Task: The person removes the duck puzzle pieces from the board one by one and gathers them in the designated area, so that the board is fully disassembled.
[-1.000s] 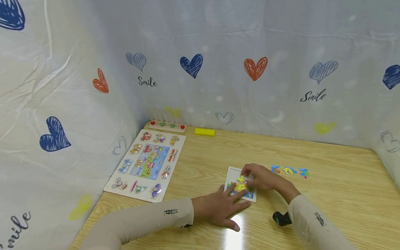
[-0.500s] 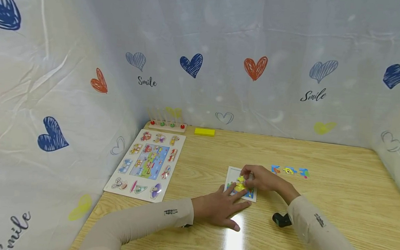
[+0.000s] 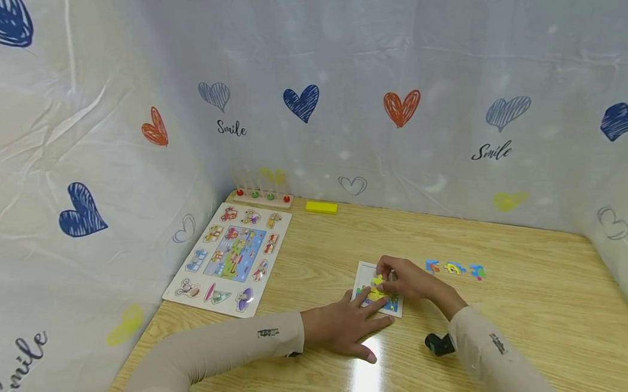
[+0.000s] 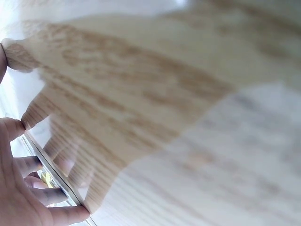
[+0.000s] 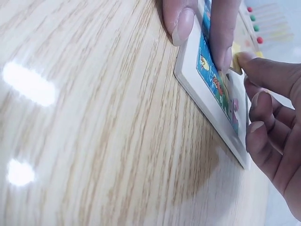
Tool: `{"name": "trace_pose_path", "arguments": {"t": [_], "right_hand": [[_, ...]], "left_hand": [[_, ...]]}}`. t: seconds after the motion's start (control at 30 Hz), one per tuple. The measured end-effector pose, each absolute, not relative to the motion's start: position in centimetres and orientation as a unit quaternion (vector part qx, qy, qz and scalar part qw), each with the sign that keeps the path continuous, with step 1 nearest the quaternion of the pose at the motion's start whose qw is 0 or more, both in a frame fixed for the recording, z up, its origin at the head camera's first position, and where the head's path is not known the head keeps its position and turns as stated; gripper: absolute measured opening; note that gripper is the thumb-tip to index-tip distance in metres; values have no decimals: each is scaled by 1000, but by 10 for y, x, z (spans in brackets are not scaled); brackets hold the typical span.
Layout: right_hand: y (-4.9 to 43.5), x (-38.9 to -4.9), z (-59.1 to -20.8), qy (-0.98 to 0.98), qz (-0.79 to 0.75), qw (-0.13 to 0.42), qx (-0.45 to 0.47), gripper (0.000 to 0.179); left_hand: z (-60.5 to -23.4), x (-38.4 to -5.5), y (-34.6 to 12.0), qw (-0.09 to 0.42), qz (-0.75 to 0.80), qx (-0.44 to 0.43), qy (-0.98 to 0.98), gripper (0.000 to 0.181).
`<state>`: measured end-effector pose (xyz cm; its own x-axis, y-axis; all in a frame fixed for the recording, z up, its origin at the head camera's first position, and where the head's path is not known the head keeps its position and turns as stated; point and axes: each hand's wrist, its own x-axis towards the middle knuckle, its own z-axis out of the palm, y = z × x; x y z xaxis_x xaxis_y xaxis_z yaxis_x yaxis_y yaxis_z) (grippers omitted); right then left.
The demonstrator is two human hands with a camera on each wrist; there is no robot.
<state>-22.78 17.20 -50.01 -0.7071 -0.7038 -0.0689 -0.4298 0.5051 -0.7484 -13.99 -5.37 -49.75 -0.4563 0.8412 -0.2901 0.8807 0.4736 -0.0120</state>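
One small puzzle tray (image 3: pixel 364 274) lies on the one bench (image 3: pixel 527 329); with the tray as the clock's hub and twelve towards the far wall, three loose jigsaw pieces (image 3: pixel 455 268) sit in a row between two and three o'clock. One large puzzle board (image 3: pixel 235 254) lies at nine, ten small pictures ringing its central scene. One bead rack (image 3: pixel 262 201) stands at ten with four beads, two red and two green, and one yellow block (image 3: pixel 321 207) lies between ten and eleven. Two hands are at the tray. The right hand (image 3: pixel 414 280), coming in from between two and three, has a narrow grip: thumb and finger pinch one yellow puzzle piece (image 3: pixel 377 280) above the tray's middle, its other fingers curled in. The left hand (image 3: pixel 346 328) reaches in from seven with a wide grip, fingers spread and straight, pinching nothing; two of its fingers extend onto the tray's near part, where a blue printed area (image 5: pixel 209 70) shows. One black object (image 3: pixel 438 344) is at four, beside the right sleeve (image 3: pixel 498 357).
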Motion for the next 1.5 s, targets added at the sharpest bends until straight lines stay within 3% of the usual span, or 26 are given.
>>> {"name": "trace_pose_path", "arguments": {"t": [0.37, 1.5], "right_hand": [[174, -225, -499, 843, -387, 153, -340, 15], [225, -209, -483, 860, -421, 141, -253, 25]], "left_hand": [[-496, -139, -54, 129, -77, 505, 850, 81], [-494, -136, -52, 142, -81, 487, 858, 82]]}}
